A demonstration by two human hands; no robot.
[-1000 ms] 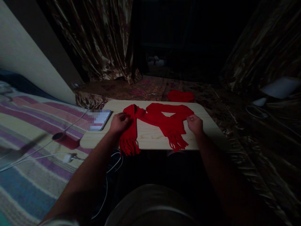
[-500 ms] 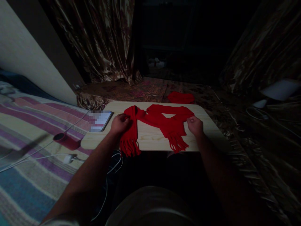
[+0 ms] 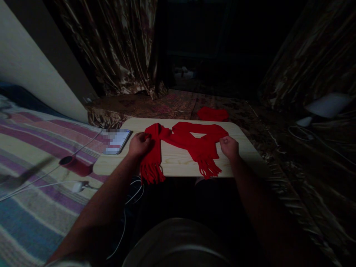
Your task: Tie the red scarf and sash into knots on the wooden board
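A red scarf with fringed ends lies bent and crossed over itself on a small pale wooden table. Both fringes point toward me, the left one hanging over the near edge. My left hand is closed on the outer edge of the scarf's left part, fingers curled at the cloth. At the scarf's right-hand bend, my right hand pinches the edge between thumb and fingers. Between the two hands the cloth rests on the tabletop, with a small gap of bare wood inside the right loop.
A phone lies at the table's left edge. On the striped bed at left are a dark red cylinder, a charger and white cables. Behind the table is more red cloth. A white lamp stands at right.
The view has shifted slightly. My left hand's fingers have moved a little on the scarf's left edge; my right hand keeps its pinch, and the scarf's layout looks nearly the same.
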